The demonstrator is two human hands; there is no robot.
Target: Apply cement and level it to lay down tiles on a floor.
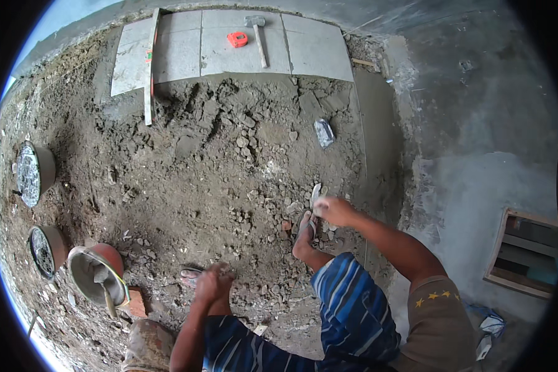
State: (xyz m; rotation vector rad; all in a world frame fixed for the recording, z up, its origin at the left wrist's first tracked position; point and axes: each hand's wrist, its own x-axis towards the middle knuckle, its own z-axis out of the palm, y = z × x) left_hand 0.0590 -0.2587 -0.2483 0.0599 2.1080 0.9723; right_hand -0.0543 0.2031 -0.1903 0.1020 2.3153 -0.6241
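Reaching down over loose, stony soil, the person has the right hand (335,212) toward 4 o'clock, fingers bent and partly closed. A narrow pale piece (316,191) lies right at the fingertips, just beyond them toward 12; whether it is gripped or only touched cannot be told. The left hand (214,282) hangs at 7 o'clock, fingers bunched, and whether it has hold of anything cannot be told either. The right foot (305,234), in a sandal, is planted close beside the right hand, while the left foot (191,276) shows partly beyond the left hand, on its 9 o'clock side. Small stones are scattered around both feet.

Farther out, at 8 o'clock, a reddish bucket (116,257) holds grey material and a trowel (110,301), its handle leaning over the rim. A brick (137,302) lies just beside it. Two more buckets stand near 9 o'clock, a dark one (57,248) and, above it, a grey one (46,168).

Between 1 and 2 o'clock a crumpled plastic packet (323,133) lies on the soil. Pale slabs (319,53) run along 12 o'clock, bearing a hammer (260,44) and a red tape measure (237,39). Between 10 and 11, a long spirit level (149,77) lies across the slabs, its near end reaching past their edge. A grey wall (477,118) rises from 2 to 4 o'clock, with a wood-framed opening (497,248) low in it.
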